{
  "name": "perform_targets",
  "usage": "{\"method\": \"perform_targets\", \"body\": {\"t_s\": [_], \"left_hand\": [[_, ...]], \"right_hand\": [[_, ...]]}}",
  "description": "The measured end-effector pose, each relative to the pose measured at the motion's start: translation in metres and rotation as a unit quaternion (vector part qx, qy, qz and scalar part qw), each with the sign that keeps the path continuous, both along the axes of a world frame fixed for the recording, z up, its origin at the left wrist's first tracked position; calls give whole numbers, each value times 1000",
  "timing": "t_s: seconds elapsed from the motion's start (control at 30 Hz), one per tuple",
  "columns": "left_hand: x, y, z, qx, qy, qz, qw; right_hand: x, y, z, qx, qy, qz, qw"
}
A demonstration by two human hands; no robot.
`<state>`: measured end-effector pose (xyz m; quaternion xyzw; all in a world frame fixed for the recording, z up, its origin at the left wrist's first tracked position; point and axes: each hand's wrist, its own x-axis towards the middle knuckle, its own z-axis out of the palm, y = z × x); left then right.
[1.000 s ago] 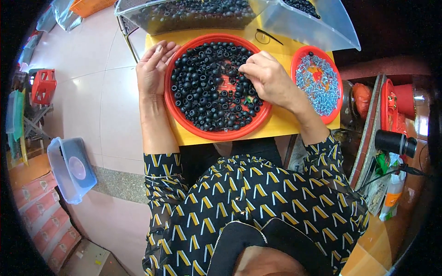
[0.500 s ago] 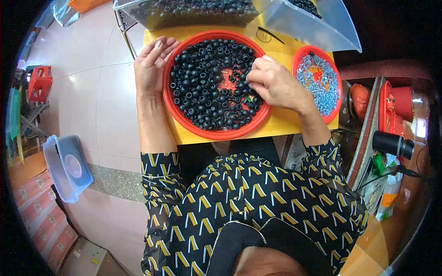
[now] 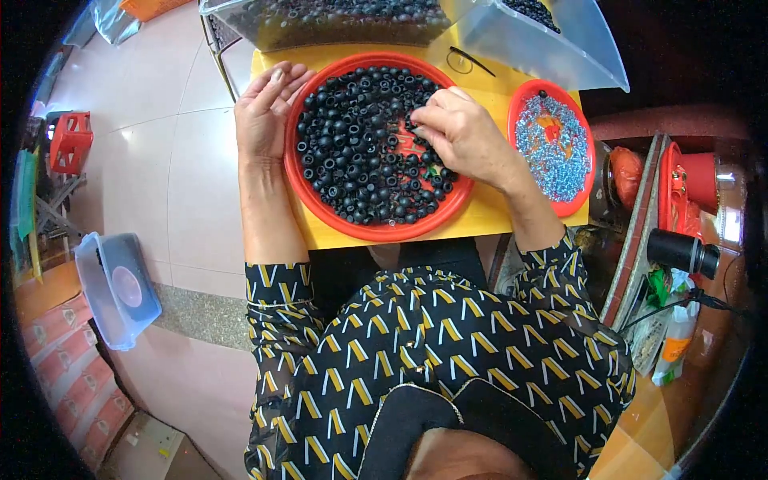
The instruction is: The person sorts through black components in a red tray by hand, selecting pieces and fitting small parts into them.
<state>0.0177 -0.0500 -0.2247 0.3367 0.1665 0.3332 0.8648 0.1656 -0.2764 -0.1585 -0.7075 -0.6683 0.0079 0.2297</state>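
Observation:
A round red tray (image 3: 294, 176) holds a spread of small black hollow ball-shaped caps (image 3: 344, 160), with patches of the tray's red bottom showing toward its right side. Over that right part, my right hand (image 3: 468, 136) pinches with thumb and forefinger at a small black cap; its fingertips partly hide the piece. At the tray's left rim is my left hand (image 3: 268, 120), palm turned to the side, fingers stretched and slightly curled, holding nothing visible. Right of my right hand, a smaller red tray (image 3: 513, 120) holds many tiny clear-blue shiny pieces (image 3: 560, 172).
Both trays rest on a yellow tabletop (image 3: 320, 236). Behind them stand clear plastic bins (image 3: 344, 24) with more black pieces. A thin black-handled loop (image 3: 472, 60) lies near the back. A black cylinder (image 3: 680, 252) sits on the right; a blue tub (image 3: 120, 292) is on the floor left.
My right hand has moved a little left and away from me within the large tray, its pinch now over the cleared patch's far edge. My left hand stays at the rim.

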Motion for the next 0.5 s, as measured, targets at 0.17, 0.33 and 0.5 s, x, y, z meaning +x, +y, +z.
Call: {"method": "perform_targets", "body": {"t_s": [0.17, 0.33, 0.5], "left_hand": [[0, 1, 0, 0, -3, 1, 1000], [3, -2, 0, -4, 0, 1, 1000], [3, -1, 1, -5, -2, -2, 1000]], "right_hand": [[-5, 21, -13, 55, -11, -30, 998], [-5, 31, -25, 15, -40, -22, 999], [3, 22, -18, 18, 1, -23, 1000]]}}
